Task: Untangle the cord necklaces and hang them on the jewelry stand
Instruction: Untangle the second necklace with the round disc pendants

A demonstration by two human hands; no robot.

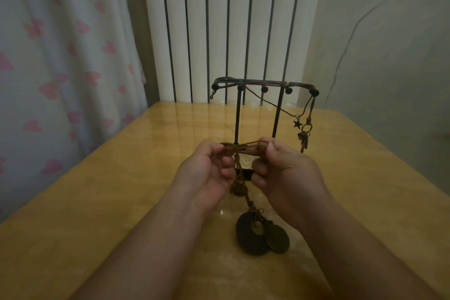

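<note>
- The worktop (pixel 97 202), glossy yellow wood, carries the black wire jewelry stand (pixel 239 114), which stands upright towards its far side.
- Both forearms reach in from the lower edge and converge, palms facing each other, with the hands raised just in front of the stand.
- The left hand (pixel 207 173) has its fingers curled, and thumb and forefinger pinch a bunched part of a brown cord necklace (pixel 246 146).
- The right hand (pixel 285 173) pinches the same cord at its fingertips, its lower fingers curled in.
- The cord runs between the two hands; more strands drop between the palms to dark disc pendants (pixel 250 234) at the worktop.
- Other cords lie over the stand's top bar, with a star charm (pixel 297 124) and a key cluster (pixel 304 137) dangling at its right end.
</note>
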